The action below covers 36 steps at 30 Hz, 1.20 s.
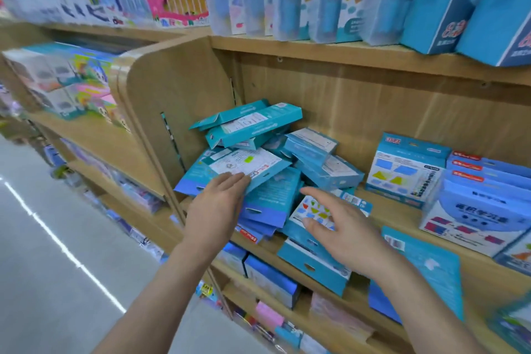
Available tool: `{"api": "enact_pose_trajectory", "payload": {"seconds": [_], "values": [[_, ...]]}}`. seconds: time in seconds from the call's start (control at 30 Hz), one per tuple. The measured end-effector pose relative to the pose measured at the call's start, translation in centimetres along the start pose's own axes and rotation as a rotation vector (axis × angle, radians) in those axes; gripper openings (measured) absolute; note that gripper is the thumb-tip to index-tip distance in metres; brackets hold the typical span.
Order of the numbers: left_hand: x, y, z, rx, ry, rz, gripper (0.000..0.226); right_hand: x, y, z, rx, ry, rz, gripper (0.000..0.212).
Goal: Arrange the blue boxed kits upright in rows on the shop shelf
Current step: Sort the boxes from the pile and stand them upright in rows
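Reaching: both hands go toward the heap of boxes (258, 169), centre of frame, on the wooden shelf (382, 204).
Left hand (215, 204): fingers together, flat on the edge of the top box (232, 172); looks like no real grip.
Right hand (342, 233): fingers spread, empty, over the picture box (313, 210).
Done: upright boxes (408, 169) stand only at right of frame.
Left: nearly all; the heap lies jumbled, one box (313, 267) overhangs the shelf front.
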<state>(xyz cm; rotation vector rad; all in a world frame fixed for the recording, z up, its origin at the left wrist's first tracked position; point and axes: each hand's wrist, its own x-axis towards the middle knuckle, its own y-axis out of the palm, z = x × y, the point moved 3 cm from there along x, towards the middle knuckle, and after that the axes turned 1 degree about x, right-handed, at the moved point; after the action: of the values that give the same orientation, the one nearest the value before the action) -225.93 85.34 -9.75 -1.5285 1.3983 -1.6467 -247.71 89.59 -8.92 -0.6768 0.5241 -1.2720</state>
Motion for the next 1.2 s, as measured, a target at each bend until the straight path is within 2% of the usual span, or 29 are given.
{"api": "enact_pose_trajectory", "payload": {"seconds": [0.1, 0.17, 0.27, 0.4, 0.47, 0.57, 0.7, 0.8, 0.9, 1.0, 1.13, 1.2], "values": [[-0.2, -1.8, 0.5, -0.098, 0.029, -0.206, 0.037, 0.7, 0.8, 0.2, 0.070, 0.002, -0.003, 0.060], [-0.5, -3.4, 0.3, -0.212, 0.012, -0.334, 0.029, 1.0, 1.1, 0.3, 0.143, -0.006, -0.020, 0.070], [-1.2, -5.4, 0.4, -0.530, -0.182, -0.411, 0.018, 1.3, 0.7, 0.9, 0.251, -0.043, -0.076, 0.080], [-1.4, -7.3, 0.6, -1.075, -0.506, -0.295, 0.022, 1.9, -0.7, 2.3, 0.394, -0.123, -0.121, 0.077], [-1.3, -7.5, 0.3, -1.266, -0.599, -0.200, 0.022, 2.0, -1.2, 3.1, 0.519, -0.183, -0.112, 0.062], [-1.4, -7.0, -0.4, -1.447, -0.676, -0.137, 0.022, 1.7, -1.9, 3.4, 0.632, -0.187, -0.188, 0.037], [-1.4, -6.1, -0.9, -1.521, -0.745, -0.113, 0.022, 1.2, -2.0, 2.8, 0.676, -0.130, -0.228, 0.027], [-1.5, -6.0, -1.5, -1.539, -0.734, -0.090, 0.026, 0.7, -2.1, 2.3, 0.693, -0.090, -0.259, 0.024], [-1.7, -6.1, -2.4, -1.442, -0.618, -0.021, 0.032, 0.2, -2.1, 1.7, 0.695, -0.044, -0.273, 0.024], [-2.0, -6.0, -3.6, -1.378, -0.509, -0.027, 0.027, -0.7, -2.6, 0.7, 0.687, 0.014, -0.264, 0.024], [-1.8, -5.7, -6.0, -1.409, -0.346, 0.019, 0.028, -2.4, -4.1, -0.9, 0.525, 0.055, -0.221, 0.027], [-1.4, -5.2, -7.3, -1.389, -0.260, 0.067, 0.025, -3.5, -5.4, -1.5, 0.408, 0.060, -0.276, 0.039]]}}
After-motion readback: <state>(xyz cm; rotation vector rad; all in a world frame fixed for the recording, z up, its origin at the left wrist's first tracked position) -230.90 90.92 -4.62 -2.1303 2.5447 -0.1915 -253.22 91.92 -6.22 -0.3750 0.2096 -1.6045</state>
